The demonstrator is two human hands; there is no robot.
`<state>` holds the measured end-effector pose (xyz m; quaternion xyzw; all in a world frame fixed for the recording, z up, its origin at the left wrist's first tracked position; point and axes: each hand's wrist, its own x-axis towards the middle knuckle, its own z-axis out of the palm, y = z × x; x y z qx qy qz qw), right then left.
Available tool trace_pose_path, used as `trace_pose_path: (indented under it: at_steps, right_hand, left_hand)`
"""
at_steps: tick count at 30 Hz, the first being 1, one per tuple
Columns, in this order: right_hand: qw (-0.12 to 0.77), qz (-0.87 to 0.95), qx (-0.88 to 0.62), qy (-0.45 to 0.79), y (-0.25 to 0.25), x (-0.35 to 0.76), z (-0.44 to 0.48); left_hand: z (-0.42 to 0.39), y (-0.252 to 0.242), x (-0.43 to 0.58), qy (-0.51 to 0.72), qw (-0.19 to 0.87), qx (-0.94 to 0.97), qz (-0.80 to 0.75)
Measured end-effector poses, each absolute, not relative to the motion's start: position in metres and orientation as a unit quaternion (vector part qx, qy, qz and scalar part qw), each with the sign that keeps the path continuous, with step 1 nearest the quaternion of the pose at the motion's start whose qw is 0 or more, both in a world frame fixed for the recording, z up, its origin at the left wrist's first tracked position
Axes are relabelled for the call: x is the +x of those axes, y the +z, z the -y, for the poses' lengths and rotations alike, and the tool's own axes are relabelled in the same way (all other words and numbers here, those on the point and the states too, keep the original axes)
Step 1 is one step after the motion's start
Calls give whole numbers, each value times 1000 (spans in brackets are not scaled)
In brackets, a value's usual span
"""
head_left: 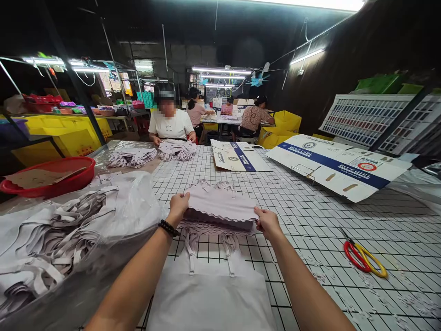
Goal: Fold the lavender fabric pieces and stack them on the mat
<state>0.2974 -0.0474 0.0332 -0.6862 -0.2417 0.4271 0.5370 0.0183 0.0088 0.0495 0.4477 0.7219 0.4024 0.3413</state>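
Observation:
A pale lilac camisole top (222, 204) with a wavy hem is stretched between my two hands, over a stack of similar garments. My left hand (179, 207), with a dark bead bracelet on its wrist, pinches the left corner. At the right corner my right hand (267, 221) grips the same top between thumb and fingers. Closer to me lies another pale camisole (210, 294) with thin straps, its straps reaching up to the stack. To my left, a clear plastic bag (138, 202) holds a heap of pale strappy garments (69, 230).
Scissors (365, 257) with red and yellow handles lie at right on the grid-patterned table (310, 207), among thread scraps. Flattened cartons (337, 165) are beyond. A red basin (51, 177) stands at left. Across the table a co-worker (170, 122) handles garments; several others sit farther back.

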Motion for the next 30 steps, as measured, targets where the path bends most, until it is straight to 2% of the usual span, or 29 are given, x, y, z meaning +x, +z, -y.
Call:
trace_pose_path:
  at_steps: [7, 10, 13, 17, 20, 25, 30]
  right_hand:
    - [522, 228, -674, 470, 62, 297, 72]
    - [487, 255, -678, 488, 70, 296, 103]
    - [418, 278, -713, 489, 53, 291, 149]
    - [326, 324, -754, 470, 1, 285, 210]
    - [318, 359, -755, 447, -24, 284, 237]
    - [321, 375, -766, 411, -18, 284, 250]
    - [246, 464, -793, 309, -14, 281, 254]
  left_hand:
    - [30, 62, 15, 407, 440, 390, -700]
    - [65, 66, 2, 396, 456, 388, -697]
    - [113, 52, -19, 363, 413, 413, -726]
    - [179, 8, -43, 277, 352, 486, -751]
    - [211, -15, -47, 224, 328, 513, -762]
    - [227, -11, -43, 195, 275, 542, -770]
    - [233, -7, -43, 107, 229, 566, -785]
